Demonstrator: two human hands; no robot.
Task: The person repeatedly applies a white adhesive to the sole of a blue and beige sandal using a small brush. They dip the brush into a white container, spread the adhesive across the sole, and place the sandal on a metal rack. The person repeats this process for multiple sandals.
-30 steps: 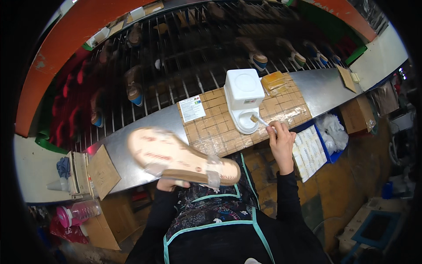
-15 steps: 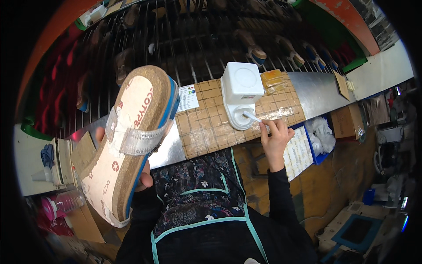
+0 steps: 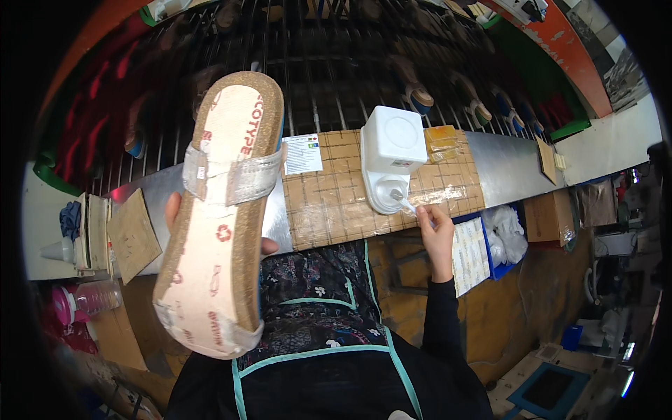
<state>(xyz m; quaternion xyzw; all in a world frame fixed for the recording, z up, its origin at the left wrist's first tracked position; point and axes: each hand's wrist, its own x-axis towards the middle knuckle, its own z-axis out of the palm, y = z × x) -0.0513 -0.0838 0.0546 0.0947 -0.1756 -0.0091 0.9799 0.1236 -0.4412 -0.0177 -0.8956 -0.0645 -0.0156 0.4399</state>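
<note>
My left hand is wrapped around a sandal held up with its footbed facing me. The sandal has a pale printed insole, a cork-coloured edge with blue below, and silvery straps; it hides most of the hand. In the fingers of my right hand is pinched a small brush with a pale handle. Its head is at the round cup at the foot of a white plastic dispenser. How deep the bristles sit in the cup I cannot tell.
Cardboard under clear film covers the bench's middle, with a paper label sheet and amber blocks on it. Behind runs a rack of metal rods carrying several sandals. A blue bin with clear plastic bags stands below at right.
The sandal has swung more upright and turned its footbed toward me. My right hand remains by the cup, with the brush shifted slightly. The whole view has moved a little.
</note>
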